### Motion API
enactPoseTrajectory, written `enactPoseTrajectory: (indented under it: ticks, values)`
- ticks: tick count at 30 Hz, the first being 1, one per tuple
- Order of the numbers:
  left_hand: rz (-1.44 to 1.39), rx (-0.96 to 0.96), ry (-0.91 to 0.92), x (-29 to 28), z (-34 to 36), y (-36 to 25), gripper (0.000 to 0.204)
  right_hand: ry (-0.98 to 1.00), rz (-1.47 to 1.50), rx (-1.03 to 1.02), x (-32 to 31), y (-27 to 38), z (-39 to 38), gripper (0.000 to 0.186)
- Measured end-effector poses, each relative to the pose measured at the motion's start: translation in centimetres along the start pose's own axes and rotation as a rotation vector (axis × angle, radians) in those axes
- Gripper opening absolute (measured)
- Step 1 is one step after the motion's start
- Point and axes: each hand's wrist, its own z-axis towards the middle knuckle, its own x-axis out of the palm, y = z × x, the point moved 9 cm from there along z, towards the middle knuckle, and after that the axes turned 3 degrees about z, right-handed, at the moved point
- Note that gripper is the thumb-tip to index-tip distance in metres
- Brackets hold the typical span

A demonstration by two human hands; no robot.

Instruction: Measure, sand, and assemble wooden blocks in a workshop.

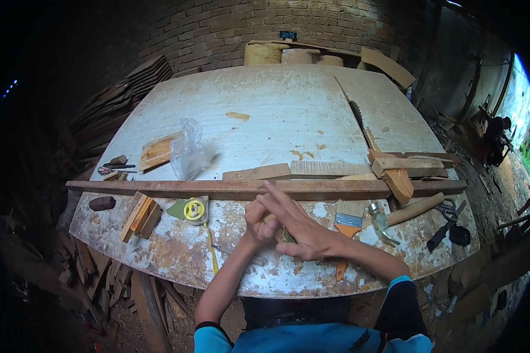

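Note:
My two hands meet over the near middle of the workbench. My left hand (257, 222) is closed, its fingers curled around something mostly hidden. A small greenish piece (288, 235) shows between the hands, against my right palm; its kind is unclear. My right hand (310, 232) lies against the left with its fingers stretched out and its thumb apart. Just right of them is a wide paintbrush (347, 227) with an orange handle. To their left stands a yellow tape measure (195, 210), its blade drawn out toward the near edge, with a green sheet (176, 209) beside it.
A long wooden bar (229, 189) crosses the bench beyond my hands. A claw hammer (415, 209) and scissors (449, 210) lie at right, wood blocks (141, 217) at left. Farther back are a handsaw (359, 120), a wooden mallet (398, 183) and a plastic bag (191, 150).

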Motion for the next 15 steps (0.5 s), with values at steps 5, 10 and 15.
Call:
enactPoseTrajectory:
  ticks: [5, 10, 15]
  values:
    - [0.003, -0.026, 0.018, 0.3, 0.3, 0.1, 0.054, -0.011, -0.092, 0.112, -1.1, -1.9, 0.5, 0.086]
    - [0.011, 0.015, 0.015, 0.2, -0.3, -0.2, 0.055, -0.031, 0.093, 0.092, -0.4, -0.7, 0.1, 0.083]
    - [0.048, -0.054, 0.068, 0.4, 0.2, 0.2, 0.058, -0.037, -0.001, 0.164, -1.2, -2.7, 0.8, 0.087]
